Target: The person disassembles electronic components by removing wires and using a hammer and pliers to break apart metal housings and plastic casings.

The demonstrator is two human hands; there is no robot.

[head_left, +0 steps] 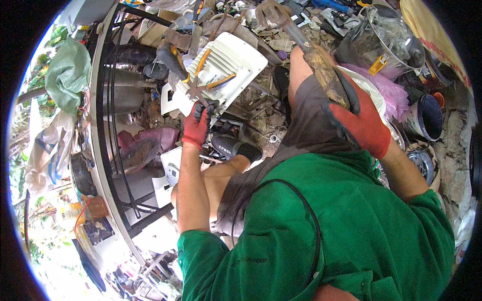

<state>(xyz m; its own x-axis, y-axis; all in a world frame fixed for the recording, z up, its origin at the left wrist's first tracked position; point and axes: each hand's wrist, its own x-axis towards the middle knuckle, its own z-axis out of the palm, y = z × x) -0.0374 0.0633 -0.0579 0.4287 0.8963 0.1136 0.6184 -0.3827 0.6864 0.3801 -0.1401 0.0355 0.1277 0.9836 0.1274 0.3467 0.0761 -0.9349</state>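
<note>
My right hand (362, 118), in a red glove with dark finger coating, is closed around the worn, brownish handle of a hammer (325, 70). Its grey metal shaft slants up and left to a dirty head. My left hand (198, 124), gloved alike, is closed at the lower corner of a white ribbed casing (240, 59). What its fingers hold is hidden. Just above them, pliers with orange-and-black handles (221, 82) lie over the casing, handles spread. A tool with a black-and-yellow handle (172, 59) rests to their left.
A metal frame (100, 145) runs along the left side. Scrap and rubble (266, 118) cover the ground around my feet. At the right stand a clear-sided bucket (389, 37), pink bubble wrap (389, 95) and a dark container (427, 118). A screwdriver (198, 11) stands beyond the casing.
</note>
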